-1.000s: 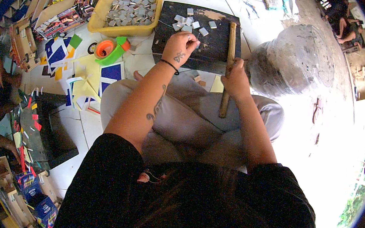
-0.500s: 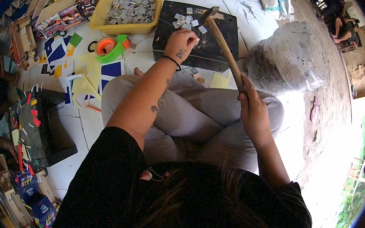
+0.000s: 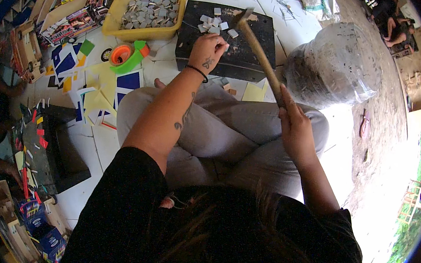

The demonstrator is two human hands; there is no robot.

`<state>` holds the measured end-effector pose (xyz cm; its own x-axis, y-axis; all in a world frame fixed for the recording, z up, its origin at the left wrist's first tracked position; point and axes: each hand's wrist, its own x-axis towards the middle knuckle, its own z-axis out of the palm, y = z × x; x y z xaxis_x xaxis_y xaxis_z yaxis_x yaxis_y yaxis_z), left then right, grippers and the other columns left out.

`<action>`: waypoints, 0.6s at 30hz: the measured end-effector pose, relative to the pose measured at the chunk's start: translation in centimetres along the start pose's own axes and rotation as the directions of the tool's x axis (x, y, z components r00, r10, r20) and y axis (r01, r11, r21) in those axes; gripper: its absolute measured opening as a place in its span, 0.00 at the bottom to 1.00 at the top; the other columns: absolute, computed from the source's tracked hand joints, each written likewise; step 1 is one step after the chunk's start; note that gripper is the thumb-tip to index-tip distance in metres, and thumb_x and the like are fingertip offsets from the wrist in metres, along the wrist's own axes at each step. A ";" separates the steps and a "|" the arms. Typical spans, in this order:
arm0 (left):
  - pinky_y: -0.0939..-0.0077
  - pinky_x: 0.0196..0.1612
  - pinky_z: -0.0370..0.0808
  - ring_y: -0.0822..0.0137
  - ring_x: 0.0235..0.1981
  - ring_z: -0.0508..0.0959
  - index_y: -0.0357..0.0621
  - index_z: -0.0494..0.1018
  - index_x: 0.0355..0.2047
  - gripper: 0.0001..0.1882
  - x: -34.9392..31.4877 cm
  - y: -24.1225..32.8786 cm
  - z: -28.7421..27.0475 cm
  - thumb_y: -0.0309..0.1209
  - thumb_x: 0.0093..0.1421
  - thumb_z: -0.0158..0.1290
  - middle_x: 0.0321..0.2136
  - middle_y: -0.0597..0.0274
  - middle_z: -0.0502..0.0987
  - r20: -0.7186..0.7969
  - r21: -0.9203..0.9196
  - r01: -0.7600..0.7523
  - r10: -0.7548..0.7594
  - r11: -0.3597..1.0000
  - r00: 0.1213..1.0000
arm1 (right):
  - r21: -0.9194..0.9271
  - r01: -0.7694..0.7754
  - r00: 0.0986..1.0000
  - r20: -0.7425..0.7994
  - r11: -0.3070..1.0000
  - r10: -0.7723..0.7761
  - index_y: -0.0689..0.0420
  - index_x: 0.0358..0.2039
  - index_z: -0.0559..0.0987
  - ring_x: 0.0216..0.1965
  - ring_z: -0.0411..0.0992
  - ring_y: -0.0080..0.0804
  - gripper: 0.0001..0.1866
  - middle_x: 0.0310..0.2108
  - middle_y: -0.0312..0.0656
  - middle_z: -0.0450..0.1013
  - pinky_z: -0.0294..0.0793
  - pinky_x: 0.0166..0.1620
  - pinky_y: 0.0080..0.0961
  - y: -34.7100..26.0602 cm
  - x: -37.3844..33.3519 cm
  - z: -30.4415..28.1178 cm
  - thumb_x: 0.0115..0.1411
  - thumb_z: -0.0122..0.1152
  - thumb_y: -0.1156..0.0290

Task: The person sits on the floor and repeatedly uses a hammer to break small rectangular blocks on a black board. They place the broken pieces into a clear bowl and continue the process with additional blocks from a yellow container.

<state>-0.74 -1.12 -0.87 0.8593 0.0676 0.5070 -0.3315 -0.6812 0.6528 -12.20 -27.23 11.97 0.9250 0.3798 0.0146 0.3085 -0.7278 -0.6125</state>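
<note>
My right hand [image 3: 296, 128] is wrapped round the lower end of a wooden-handled hammer [image 3: 263, 57]. The hammer's metal head is raised over a low black block [image 3: 251, 66], up and to the right of my left hand [image 3: 206, 52]. My left hand is closed in a pinch at the block's near left part; what its fingertips hold is mostly hidden and too small to name. Several small grey square pieces [image 3: 213, 24] lie on the block just beyond those fingers.
A yellow plastic tub [image 3: 113, 28] full of similar grey pieces stands left of the block. A tape dispenser [image 3: 138, 58] and paper scraps [image 3: 97, 99] lie nearer. At right sits a plastic-wrapped bundle [image 3: 332, 65]. Boxed toy trucks [image 3: 69, 27] and another person's hand [image 3: 6, 168] are at left.
My right hand has shifted slightly to the right and down, with the hammer's head still over the block. My left hand keeps its pinch in almost the same place.
</note>
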 end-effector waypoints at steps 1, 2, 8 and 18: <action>0.71 0.26 0.71 0.63 0.20 0.74 0.37 0.75 0.24 0.08 -0.1 0.0 0.0 0.30 0.54 0.57 0.22 0.56 0.74 -0.009 0.016 -0.010 0.010 1.000 1.000 | 0.015 0.021 1.000 -0.007 1.000 -0.021 0.50 0.61 0.60 0.46 0.70 0.55 0.27 0.47 0.57 0.70 0.71 0.47 0.40 0.0 0.0 0.0 0.61 0.47 0.76; 0.71 0.26 0.71 0.63 0.20 0.74 0.37 0.75 0.24 0.08 -0.2 0.0 0.0 0.30 0.54 0.57 0.22 0.56 0.74 -0.015 0.001 -0.010 0.010 1.000 1.000 | 0.019 0.023 1.000 -0.003 1.000 -0.023 0.50 0.61 0.60 0.46 0.70 0.55 0.27 0.46 0.57 0.70 0.71 0.47 0.40 0.0 0.0 -0.1 0.61 0.47 0.77; 0.70 0.27 0.72 0.63 0.20 0.74 0.38 0.75 0.25 0.07 -0.2 0.2 -0.1 0.30 0.53 0.57 0.22 0.57 0.73 0.002 -0.023 0.010 -0.010 1.000 1.000 | 0.024 0.038 0.999 -0.026 0.999 -0.037 0.50 0.61 0.59 0.44 0.71 0.54 0.27 0.44 0.57 0.71 0.71 0.45 0.40 0.4 0.0 0.1 0.60 0.47 0.76; 0.70 0.28 0.71 0.61 0.21 0.74 0.37 0.75 0.26 0.09 0.0 0.5 -0.7 0.32 0.55 0.56 0.23 0.56 0.74 0.043 -0.014 0.019 -0.018 1.000 0.999 | 0.020 0.081 0.992 -0.099 0.997 -0.078 0.49 0.61 0.59 0.45 0.71 0.53 0.27 0.47 0.55 0.70 0.72 0.46 0.39 0.3 0.0 -0.5 0.61 0.47 0.76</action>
<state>-1.20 -0.96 -0.20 0.8814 0.0483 0.4699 -0.3204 -0.6698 0.6699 -12.04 -27.72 12.22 0.9154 0.3773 0.1406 0.3776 -0.6833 -0.6249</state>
